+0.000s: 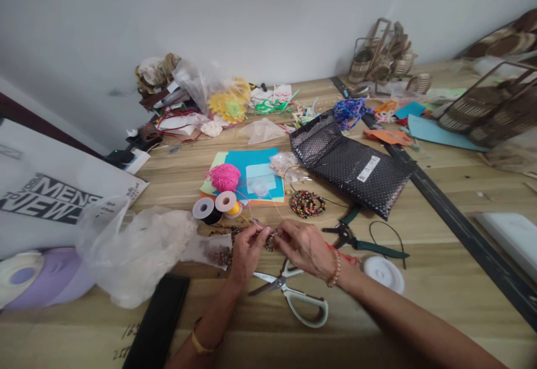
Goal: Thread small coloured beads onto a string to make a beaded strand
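Note:
My left hand point(247, 252) and my right hand point(305, 247) meet over the wooden table point(440, 190), both pinched on a short strand of coloured beads point(269, 241) held between them. A thin pink thread runs from the strand up toward the pink yarn ball point(225, 176). White-handled scissors point(293, 293) lie open just below my hands. A coiled beaded bracelet point(307, 203) rests a little beyond my right hand. A small clear bag of beads point(218, 250) sits left of my left hand.
Green-handled pliers point(356, 240) and a white round spool point(384, 273) lie to the right. Two thread spools point(216, 207), coloured paper sheets point(251, 176), a black bubble mailer point(350, 162), crumpled plastic bags point(134, 246), a black case point(159, 324) and woven baskets point(486, 106) surround them.

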Available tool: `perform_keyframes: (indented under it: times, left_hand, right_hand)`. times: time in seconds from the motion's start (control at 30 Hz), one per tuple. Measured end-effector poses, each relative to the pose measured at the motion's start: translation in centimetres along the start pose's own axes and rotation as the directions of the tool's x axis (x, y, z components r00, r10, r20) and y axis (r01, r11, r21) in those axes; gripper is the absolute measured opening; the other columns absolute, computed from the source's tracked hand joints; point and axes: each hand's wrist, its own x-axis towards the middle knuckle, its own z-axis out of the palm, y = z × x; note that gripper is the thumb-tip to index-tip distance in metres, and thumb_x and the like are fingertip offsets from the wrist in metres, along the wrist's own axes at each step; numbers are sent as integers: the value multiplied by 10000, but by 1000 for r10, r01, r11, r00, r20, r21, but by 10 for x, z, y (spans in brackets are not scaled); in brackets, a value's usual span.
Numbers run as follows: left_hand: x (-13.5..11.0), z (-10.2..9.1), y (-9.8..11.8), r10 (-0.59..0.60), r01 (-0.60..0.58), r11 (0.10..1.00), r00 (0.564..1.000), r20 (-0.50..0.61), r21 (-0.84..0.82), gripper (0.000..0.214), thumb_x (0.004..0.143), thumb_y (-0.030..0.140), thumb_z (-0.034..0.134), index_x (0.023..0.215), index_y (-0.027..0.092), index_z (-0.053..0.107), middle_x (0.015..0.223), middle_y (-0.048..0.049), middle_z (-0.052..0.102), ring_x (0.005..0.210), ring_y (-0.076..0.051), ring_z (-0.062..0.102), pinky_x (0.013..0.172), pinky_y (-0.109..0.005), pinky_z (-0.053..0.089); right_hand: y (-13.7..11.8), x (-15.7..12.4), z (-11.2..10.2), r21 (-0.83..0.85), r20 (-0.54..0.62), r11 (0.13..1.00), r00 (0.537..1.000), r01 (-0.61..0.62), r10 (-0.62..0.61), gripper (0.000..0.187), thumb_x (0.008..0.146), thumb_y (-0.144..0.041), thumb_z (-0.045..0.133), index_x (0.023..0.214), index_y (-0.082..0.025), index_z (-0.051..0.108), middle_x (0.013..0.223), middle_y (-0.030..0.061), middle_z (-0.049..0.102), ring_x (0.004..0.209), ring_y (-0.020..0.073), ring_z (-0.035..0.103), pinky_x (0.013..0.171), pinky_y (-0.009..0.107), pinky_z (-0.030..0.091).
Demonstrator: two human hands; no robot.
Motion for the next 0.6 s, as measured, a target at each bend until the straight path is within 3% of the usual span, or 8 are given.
perform_keyframes:
  times: [0.3,0.6]
  left_hand:
    - [-1,0,1,21,-21,1000,1000,18,-3,269,816,368,588,670,148,639,615,7,584,606,-126,495,588,-218,396]
    - [-2,1,1,18,-16,999,999,32,-35,210,807,326,606,693,154,648,667,-7,634,658,-142,552,638,-229,442]
  right_hand:
    - [-4,1,-1,262,94,934,970,-241,224,247,901,-304,524,711,-163,595,560,-29,541,482,92,414,486,221,265]
    - [7,4,7,596,157,749,957,-290,246,372,889,-465,507,695,-153,567,592,-25,496,543,104,411,507,221,307]
